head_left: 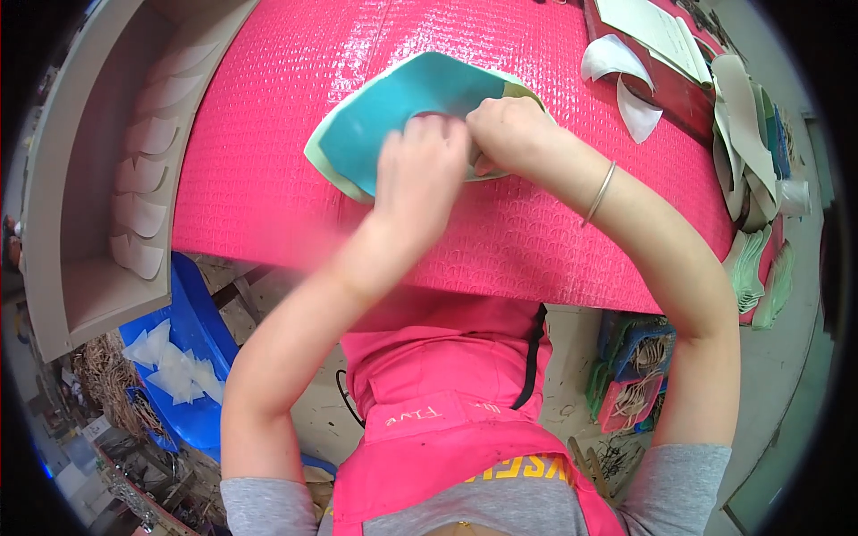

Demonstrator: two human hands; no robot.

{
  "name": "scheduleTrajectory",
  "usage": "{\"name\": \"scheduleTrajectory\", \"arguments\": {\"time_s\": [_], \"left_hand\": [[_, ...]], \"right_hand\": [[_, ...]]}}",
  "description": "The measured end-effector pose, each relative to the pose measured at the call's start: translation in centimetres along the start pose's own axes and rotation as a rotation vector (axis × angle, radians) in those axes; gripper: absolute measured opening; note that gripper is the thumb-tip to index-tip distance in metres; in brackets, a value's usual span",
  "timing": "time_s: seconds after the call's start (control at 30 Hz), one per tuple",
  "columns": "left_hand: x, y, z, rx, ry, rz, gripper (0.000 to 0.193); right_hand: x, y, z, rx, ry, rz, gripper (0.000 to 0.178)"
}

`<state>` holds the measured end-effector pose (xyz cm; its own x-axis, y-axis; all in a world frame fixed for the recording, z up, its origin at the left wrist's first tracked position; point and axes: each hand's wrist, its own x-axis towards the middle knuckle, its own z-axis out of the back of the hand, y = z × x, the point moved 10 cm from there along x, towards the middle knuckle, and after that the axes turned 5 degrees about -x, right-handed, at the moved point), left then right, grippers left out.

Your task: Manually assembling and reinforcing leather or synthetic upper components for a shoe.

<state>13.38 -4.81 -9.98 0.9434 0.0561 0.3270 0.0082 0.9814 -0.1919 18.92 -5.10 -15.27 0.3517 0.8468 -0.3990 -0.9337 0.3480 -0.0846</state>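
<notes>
A teal sheet-like piece [362, 121] with pointed ends lies on the pink table cover. Pale green material [332, 170] shows under it along its left and lower edges. My left hand [420, 170], blurred by motion, is over the middle of the teal piece with its fingers bent and their tips hidden. Close beside it, my right hand [517, 132] is closed over the piece's right part; whatever is in its fingers is hidden. A dark reddish spot shows just behind my left fingertips, too little of it to name. An olive patch [520, 91] shows at the piece's far right edge.
A grey open-sided box [45, 179] at the left holds several white cut pieces [140, 214]. White pieces [636, 109] and a notepad [651, 37] lie at the far right. Green stacked pieces [749, 272] sit at the right edge. A blue tray [192, 304] stands below left.
</notes>
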Motion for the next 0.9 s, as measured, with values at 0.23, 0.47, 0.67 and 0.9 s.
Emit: {"name": "scheduleTrajectory", "arguments": {"time_s": [0.23,0.47,0.67,0.9], "left_hand": [[-5.1,-1.8,-1.5,-0.207,-0.089,-0.108,0.04],[-3.7,-2.4,-2.8,-0.195,-0.001,-0.066,0.039],[-3.2,-3.4,-3.1,-0.251,-0.069,-0.091,0.039],[-2.3,-3.9,-3.8,-0.288,-0.02,-0.067,0.039]], "right_hand": [[-0.5,0.8,1.0,-0.111,-0.096,0.084,0.02],[0.3,1.2,0.3,-0.191,0.034,0.201,0.017],[0.2,0.7,-0.3,-0.187,0.045,0.246,0.013],[-0.8,-0.1,-0.7,-0.294,0.175,0.16,0.013]]}}
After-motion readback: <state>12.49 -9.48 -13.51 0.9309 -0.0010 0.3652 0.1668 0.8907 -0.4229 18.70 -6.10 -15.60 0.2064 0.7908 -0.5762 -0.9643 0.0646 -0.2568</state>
